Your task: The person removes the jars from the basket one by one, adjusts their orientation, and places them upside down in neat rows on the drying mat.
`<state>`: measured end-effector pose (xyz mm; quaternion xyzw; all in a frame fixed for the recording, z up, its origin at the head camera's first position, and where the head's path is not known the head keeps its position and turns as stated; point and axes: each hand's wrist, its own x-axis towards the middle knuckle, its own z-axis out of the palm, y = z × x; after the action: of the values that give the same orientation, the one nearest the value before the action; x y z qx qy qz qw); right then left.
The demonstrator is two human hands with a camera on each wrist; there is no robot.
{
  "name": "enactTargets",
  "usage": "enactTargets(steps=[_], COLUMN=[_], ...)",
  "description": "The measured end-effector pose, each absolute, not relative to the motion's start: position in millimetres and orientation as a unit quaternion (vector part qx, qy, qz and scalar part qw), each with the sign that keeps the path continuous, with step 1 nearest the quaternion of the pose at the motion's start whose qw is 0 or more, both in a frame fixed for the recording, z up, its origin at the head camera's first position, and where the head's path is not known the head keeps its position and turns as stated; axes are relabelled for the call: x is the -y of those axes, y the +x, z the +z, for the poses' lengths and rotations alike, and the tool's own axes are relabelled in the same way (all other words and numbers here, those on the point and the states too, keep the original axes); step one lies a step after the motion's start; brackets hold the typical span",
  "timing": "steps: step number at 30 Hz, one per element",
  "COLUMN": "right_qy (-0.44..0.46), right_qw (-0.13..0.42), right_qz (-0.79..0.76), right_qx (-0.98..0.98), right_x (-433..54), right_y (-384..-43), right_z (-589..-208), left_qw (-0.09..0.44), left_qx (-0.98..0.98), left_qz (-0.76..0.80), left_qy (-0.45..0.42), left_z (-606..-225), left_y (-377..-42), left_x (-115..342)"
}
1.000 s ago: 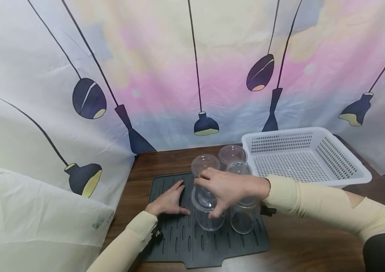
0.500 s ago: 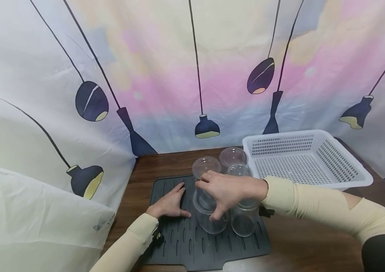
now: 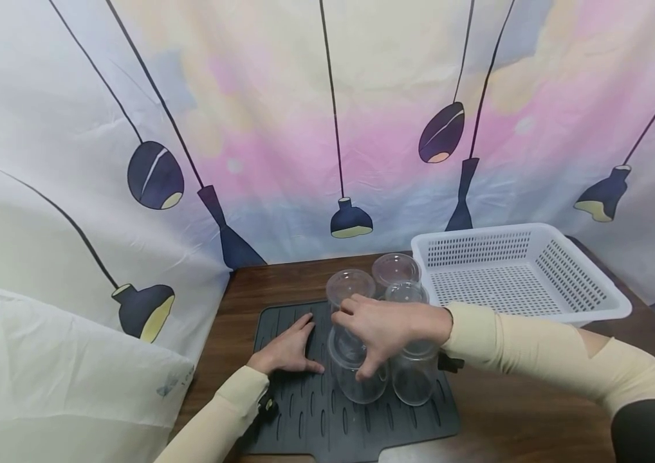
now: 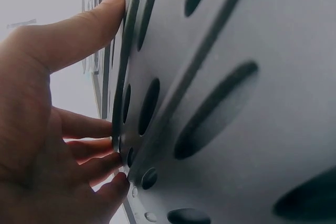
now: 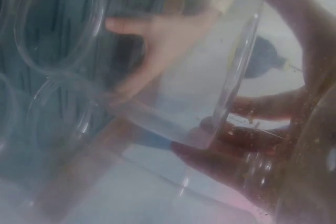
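My right hand (image 3: pixel 388 328) grips a clear, lidded plastic jar (image 3: pixel 356 386) from above, thumb on the near side and fingers over the far side. In the right wrist view, the fingers (image 5: pixel 226 161) and thumb curl about the jar's lidded end. Palm down on a dark grey, slotted drying mat (image 3: pixel 327 424) lies my left hand (image 3: pixel 288 348), its fingers spread. The left wrist view has its fingertips (image 4: pixel 118 3) touching the mat. Another clear jar (image 3: pixel 413 386) stands right of the gripped one, partly behind the right wrist. Behind the right hand are more jars (image 3: pixel 350 286).
A white perforated plastic basket (image 3: pixel 478 249) stands at the back right, close to the jars. The brown wooden table (image 3: pixel 513 392) extends round the mat. A cloth backdrop (image 3: pixel 287 212) printed with lamps hangs behind, and its pale left side (image 3: pixel 73 379) borders the table.
The head view has tilted slightly, so the scene sits a little lower in it. Both hands and the jars keep nearly the same places on the mat.
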<state>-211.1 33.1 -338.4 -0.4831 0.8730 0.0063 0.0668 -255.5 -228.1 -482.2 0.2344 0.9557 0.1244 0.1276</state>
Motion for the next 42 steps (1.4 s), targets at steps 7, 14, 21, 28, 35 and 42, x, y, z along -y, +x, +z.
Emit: enactTargets(steps=[7, 14, 21, 28, 35, 42], right_qy=[-0.483, -0.482, -0.486, -0.494, -0.5, -0.504], right_qw=[0.065, 0.055, 0.038, 0.013, 0.003, 0.003], right_qz=[0.018, 0.033, 0.049, 0.072, 0.073, 0.065], right_qx=[-0.873, -0.874, -0.872, -0.866, -0.863, -0.861], right_x=[-31.5, -30.7, -29.1, -30.1, -31.8, -33.1], right_y=[-210.4, -209.4, -207.8, -207.7, -208.2, -209.4], right_z=[-337.6, -337.5, -335.8, -335.2, -334.9, -336.1], left_qw=[0.129, 0.131, 0.13, 0.128, 0.131, 0.131], left_qx=[-0.956, -0.957, -0.957, -0.956, -0.956, -0.956], left_qz=[0.12, 0.12, 0.122, 0.126, 0.125, 0.125], left_qy=[0.233, 0.231, 0.227, 0.23, 0.23, 0.232], left_z=[-480.8, -480.4, -480.1, -481.2, -481.0, -480.5], left_y=[-254.1, -253.3, -252.6, -253.8, -254.5, -254.7], left_x=[226.5, 225.7, 227.4, 227.3, 227.4, 227.0])
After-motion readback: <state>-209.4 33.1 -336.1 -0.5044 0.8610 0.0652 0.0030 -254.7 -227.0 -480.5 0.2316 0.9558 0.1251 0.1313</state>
